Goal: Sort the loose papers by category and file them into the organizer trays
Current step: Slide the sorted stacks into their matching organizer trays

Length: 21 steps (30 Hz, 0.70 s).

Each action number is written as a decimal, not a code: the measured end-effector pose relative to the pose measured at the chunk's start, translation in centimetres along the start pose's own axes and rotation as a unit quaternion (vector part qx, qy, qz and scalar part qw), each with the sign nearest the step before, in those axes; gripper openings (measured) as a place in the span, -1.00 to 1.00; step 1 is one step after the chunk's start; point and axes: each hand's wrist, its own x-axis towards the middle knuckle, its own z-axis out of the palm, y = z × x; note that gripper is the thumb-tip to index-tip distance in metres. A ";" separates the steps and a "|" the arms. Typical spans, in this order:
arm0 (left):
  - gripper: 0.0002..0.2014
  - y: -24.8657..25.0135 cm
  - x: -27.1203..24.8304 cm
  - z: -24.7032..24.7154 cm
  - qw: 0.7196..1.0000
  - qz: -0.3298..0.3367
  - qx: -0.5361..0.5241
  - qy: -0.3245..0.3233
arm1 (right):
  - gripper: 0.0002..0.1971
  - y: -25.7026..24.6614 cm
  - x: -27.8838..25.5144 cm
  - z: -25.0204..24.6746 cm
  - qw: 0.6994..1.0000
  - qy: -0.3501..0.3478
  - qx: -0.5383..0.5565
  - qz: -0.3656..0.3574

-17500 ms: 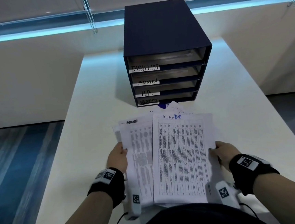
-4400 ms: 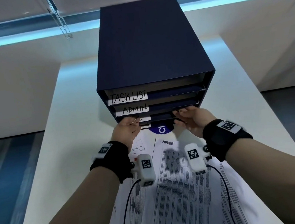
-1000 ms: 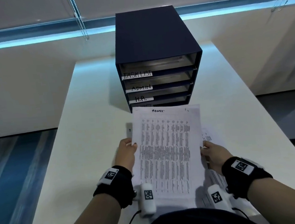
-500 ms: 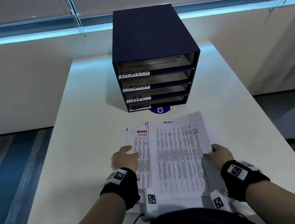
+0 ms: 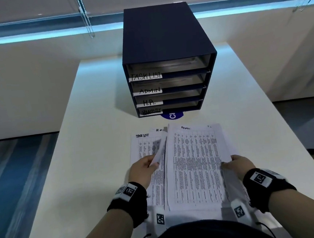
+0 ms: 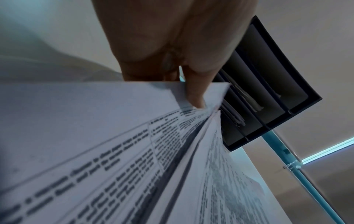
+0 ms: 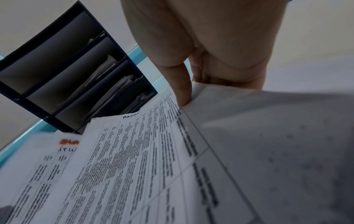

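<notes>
My right hand (image 5: 238,165) pinches the right edge of the top sheet headed ADMIN (image 5: 195,164), thumb on the printed face and fingers tucked beneath, as the right wrist view shows (image 7: 184,89). My left hand (image 5: 142,172) pinches a curled, lifted sheet (image 5: 160,151) at its edge, thumb pressed on top; the left wrist view shows that thumb (image 6: 195,94) on the paper's corner. Both hands are clenched on paper, neither one free. The loose papers lie fanned on the white table (image 5: 91,162) just in front of me: a sheet headed TASK LIST (image 5: 142,146) sits at the left, partly under my left hand, and another headed H.R. (image 5: 159,130) peeks out behind it. Half a second ago my left hand lay flat on a sheet with a red heading; now the TASK LIST sheet shows at the left and a sheet is raised off the pile, while the ADMIN sheet has stayed under my right hand. Beyond the papers, well apart from them, stands the dark blue organizer (image 5: 166,61) with four trays labelled TASK LIST (image 5: 145,76), ADMIN (image 5: 149,90), H.R. (image 5: 149,102) and SECURITY (image 5: 150,111). A round blue sticker (image 5: 172,116) shows at its foot.
</notes>
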 end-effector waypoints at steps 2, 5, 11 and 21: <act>-0.86 -0.5 0.3 -0.5 0.999 -0.013 0.031 0.010 | -0.78 0.0 0.0 -0.1 1.000 -0.001 -0.004 0.001; -0.94 -1.6 0.9 -1.3 0.996 -0.049 0.055 0.048 | -0.73 -0.1 0.0 -0.2 1.000 0.001 -0.023 0.004; -0.84 -2.7 1.6 -2.3 0.988 -0.114 0.035 0.102 | -0.73 0.4 -0.3 -0.5 0.999 0.030 -0.029 0.009; -0.73 -1.9 1.7 -3.4 0.979 -0.032 0.039 0.200 | -0.87 0.9 0.4 -0.6 0.999 0.008 0.033 0.012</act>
